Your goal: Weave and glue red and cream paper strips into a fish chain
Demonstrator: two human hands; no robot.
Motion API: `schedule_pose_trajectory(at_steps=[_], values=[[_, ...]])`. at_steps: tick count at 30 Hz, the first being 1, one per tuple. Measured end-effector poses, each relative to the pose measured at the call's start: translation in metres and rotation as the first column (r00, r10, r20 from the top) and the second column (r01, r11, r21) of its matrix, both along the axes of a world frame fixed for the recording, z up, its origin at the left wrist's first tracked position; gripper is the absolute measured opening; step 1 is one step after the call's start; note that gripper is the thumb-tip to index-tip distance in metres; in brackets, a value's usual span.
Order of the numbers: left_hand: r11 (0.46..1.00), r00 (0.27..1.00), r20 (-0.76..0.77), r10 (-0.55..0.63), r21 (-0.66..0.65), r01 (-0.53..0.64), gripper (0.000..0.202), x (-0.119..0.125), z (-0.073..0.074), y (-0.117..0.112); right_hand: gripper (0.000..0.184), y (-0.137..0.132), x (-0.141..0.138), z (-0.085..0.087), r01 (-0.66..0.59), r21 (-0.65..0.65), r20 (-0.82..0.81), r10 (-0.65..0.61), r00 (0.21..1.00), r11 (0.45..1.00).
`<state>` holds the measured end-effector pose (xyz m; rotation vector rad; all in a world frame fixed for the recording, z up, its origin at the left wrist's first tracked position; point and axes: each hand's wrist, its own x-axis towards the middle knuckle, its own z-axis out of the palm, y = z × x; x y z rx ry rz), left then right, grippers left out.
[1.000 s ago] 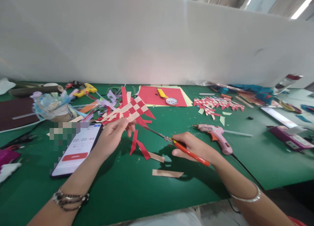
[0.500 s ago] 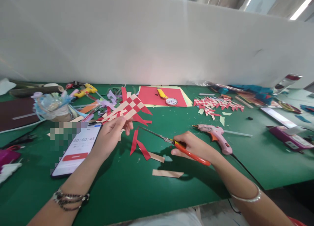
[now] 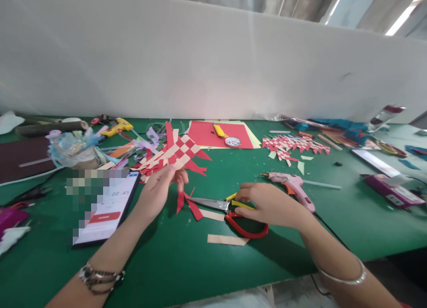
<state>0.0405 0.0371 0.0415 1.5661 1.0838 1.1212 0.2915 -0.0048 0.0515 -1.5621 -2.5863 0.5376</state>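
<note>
Pinching the weave (image 3: pixel 185 151) at its near edge, my left hand (image 3: pixel 158 185) has the thumb on top and the fingers close in against the paper. The red and cream checks lie just beyond that hand, the long axis slanting from lower left up to the right, with red points sticking out on the right side. My right hand (image 3: pixel 271 205) is well apart from the weave and close to the scissors (image 3: pixel 227 205) instead, its fingers bent narrow at the yellow handle (image 3: pixel 243 204); I cannot tell whether they grip it or merely touch it. The scissors are to the left of those fingers, between my two hands, their long axis running across the desk (image 3: pixel 160 263) with the blades pointing left. The handles are nearer my right hand, the tips nearer my left, ending at the red scraps (image 3: pixel 194 210) below my left fingers. A cream strip (image 3: pixel 227 240) lies on my side of the scissors. The glue gun (image 3: pixel 295 185) is just beyond my right hand.
</note>
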Motion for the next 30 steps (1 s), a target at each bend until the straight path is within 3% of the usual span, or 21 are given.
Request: schedule_pose_trajectory(at_steps=[3, 6, 8, 11, 17, 25, 30], values=[[0.995, 0.991, -0.086, -0.101, -0.008, 0.101, 0.038, 0.005, -0.001, -0.006, 0.033, 0.007, -0.007, 0.011, 0.079, 0.005, -0.320, -0.073, 0.945, 0.997], [0.987, 0.972, -0.171, -0.160, -0.030, 0.157, 0.040, 0.010, -0.003, -0.011, 0.040, 0.022, -0.021, 0.014, 0.082, -0.082, -0.632, -0.115, 0.766, 0.993], [0.982, 0.962, -0.199, -0.187, -0.043, 0.182, 0.041, 0.011, -0.004, -0.013, 0.030, 0.032, -0.032, 0.014, 0.006, -0.158, -0.746, -0.123, 0.654, 0.987], [0.972, 0.951, -0.198, -0.236, -0.061, 0.229, 0.036, 0.012, -0.005, -0.014, 0.025, 0.040, -0.045, 0.016, -0.035, -0.225, -0.801, -0.165, 0.575, 0.974], [0.964, 0.919, -0.292, -0.264, -0.053, 0.260, 0.020, 0.018, -0.006, -0.016, 0.023, 0.040, -0.050, 0.024, 0.032, -0.232, -0.815, -0.212, 0.540, 0.972], [0.977, 0.947, -0.245, -0.208, -0.088, 0.192, 0.028, 0.017, -0.019, -0.012, 0.025, 0.039, -0.050, 0.020, 0.069, -0.188, -0.781, -0.191, 0.595, 0.980], [0.987, 0.971, -0.185, -0.154, -0.083, 0.141, 0.035, 0.016, -0.016, -0.012, 0.024, 0.040, -0.052, 0.018, 0.100, -0.115, -0.764, -0.152, 0.627, 0.988]])
